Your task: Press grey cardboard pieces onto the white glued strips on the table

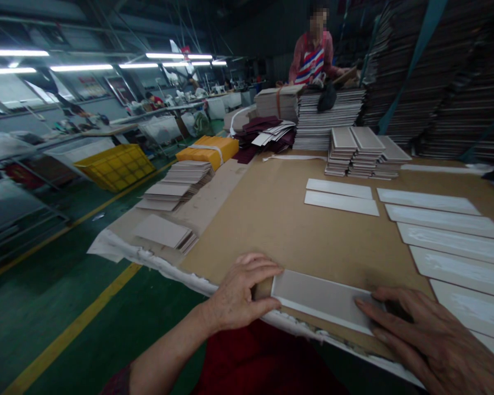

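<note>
A grey cardboard strip with a white border lies flat near the table's front edge, between my two hands. My left hand curves around its left end, thumb at the near corner and fingertips at the far corner. Over the right end is my right hand, its fingers on the strip and hiding that end; it is slightly blurred. To the right lie several pale strips in a column, with shiny wet-looking streaks on them. Two white strips rest side by side farther back.
The brown-topped table carries cardboard pieces on the left, a yellow bundle, dark maroon pieces and stacked bordered strips. A co-worker stands behind tall board stacks. A yellow crate sits on the floor.
</note>
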Motion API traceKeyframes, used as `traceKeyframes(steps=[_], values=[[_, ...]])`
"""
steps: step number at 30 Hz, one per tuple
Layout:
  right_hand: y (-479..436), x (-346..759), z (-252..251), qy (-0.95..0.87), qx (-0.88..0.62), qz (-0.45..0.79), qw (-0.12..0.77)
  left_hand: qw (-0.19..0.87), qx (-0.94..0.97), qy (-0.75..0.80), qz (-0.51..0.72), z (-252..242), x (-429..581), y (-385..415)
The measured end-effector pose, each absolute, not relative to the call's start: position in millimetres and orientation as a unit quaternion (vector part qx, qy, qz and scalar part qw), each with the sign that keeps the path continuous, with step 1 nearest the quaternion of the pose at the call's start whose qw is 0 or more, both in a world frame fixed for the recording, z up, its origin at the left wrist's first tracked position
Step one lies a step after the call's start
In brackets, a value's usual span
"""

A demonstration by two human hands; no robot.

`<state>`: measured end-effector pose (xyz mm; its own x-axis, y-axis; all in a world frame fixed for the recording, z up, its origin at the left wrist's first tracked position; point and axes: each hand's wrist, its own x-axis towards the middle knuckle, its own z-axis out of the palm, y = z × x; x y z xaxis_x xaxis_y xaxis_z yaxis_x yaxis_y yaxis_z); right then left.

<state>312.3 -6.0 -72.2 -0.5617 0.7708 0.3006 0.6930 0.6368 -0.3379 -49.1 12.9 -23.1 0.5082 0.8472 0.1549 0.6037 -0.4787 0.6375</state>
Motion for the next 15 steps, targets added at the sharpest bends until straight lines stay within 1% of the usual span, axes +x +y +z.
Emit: traceKeyframes(steps=[6,15], values=[[-5,309,-68,-0.885,-0.401,0.073,0.225,0.273,0.822,0.436,0.244,-27,-51,13],[-7,311,-70,-0.884,-0.402,0.100,0.216,0.264,0.822,0.427,0.268,-35,-54,11]])
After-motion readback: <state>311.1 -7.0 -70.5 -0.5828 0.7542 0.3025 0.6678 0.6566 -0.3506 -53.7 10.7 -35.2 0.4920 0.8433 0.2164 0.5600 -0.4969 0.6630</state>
